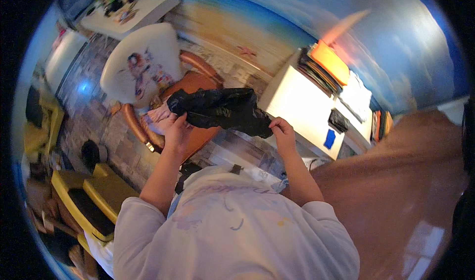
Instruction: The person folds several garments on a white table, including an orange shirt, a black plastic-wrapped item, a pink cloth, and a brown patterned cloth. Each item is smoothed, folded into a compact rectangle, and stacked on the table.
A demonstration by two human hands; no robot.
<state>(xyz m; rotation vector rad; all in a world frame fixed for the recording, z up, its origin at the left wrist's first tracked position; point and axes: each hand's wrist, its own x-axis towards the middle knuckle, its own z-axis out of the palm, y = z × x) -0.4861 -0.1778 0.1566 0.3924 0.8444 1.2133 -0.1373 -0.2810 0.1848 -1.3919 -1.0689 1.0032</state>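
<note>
A crumpled black plastic bag point(226, 107) is stretched sideways between my two hands, above the seat of a brown armchair point(195, 83). My left hand point(178, 129) pinches its left end, and my right hand point(281, 131) grips the right end between thumb and fingers. Pink and white fabric point(159, 118) lies just behind my left hand, over the chair. Against the chair's back is a pale cushion or cover point(143, 64) with a printed figure. Whether the bag holds anything cannot be told.
To the right stands a white table point(297, 102) with a stack of folded items point(326, 66), a small black bundle point(338, 120) and a blue item point(329, 139). A white desk point(156, 13) with small objects is at the upper left. Yellow frames point(89, 198) stand at the lower left.
</note>
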